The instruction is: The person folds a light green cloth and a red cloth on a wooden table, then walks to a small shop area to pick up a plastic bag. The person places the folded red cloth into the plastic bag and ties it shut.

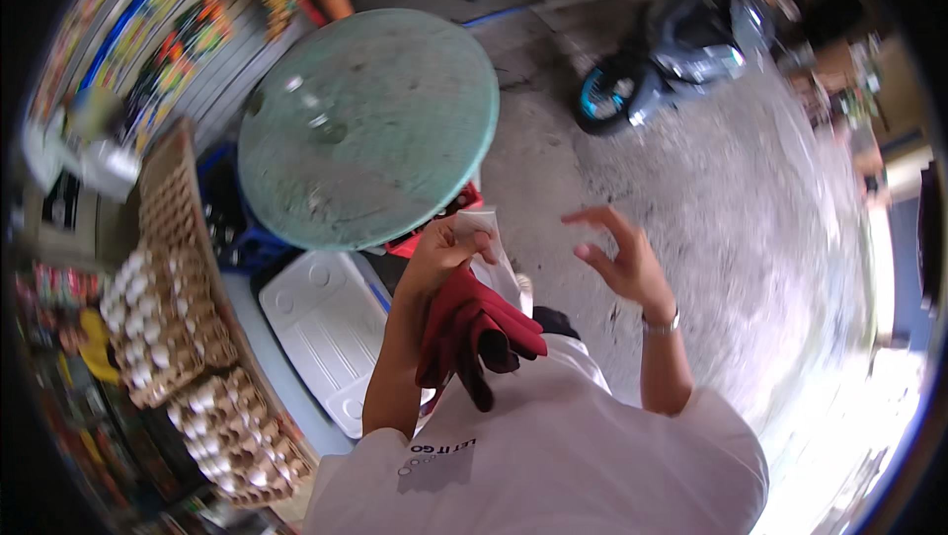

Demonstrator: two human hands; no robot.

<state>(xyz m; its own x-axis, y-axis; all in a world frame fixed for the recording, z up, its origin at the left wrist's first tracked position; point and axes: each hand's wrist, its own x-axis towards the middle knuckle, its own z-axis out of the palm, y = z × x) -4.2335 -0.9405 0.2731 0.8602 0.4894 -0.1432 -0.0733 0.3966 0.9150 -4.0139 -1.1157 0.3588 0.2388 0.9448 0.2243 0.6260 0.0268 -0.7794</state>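
Note:
My left hand [446, 257] is closed, thumb over fingers, on a folded white piece [504, 283] that looks like paper or thin cloth. Just below that hand hang dark red gloves [469, 328] with blackish finger ends, in front of my white shirt. Whether the same fingers grip the gloves or they rest against the forearm, I cannot tell. My right hand [627, 264] is raised over the grey floor, thumb and fingers apart, with nothing in it. A metal-banded watch [661, 324] circles the right wrist.
A round greenish table [375, 120] with a clear glass object [318, 120] stands ahead left, partly over a red crate [459, 201]. Left are a white cooler lid [326, 328], a blue crate [222, 204] and stacked egg trays [163, 313]. A motorcycle [671, 56] is parked far right.

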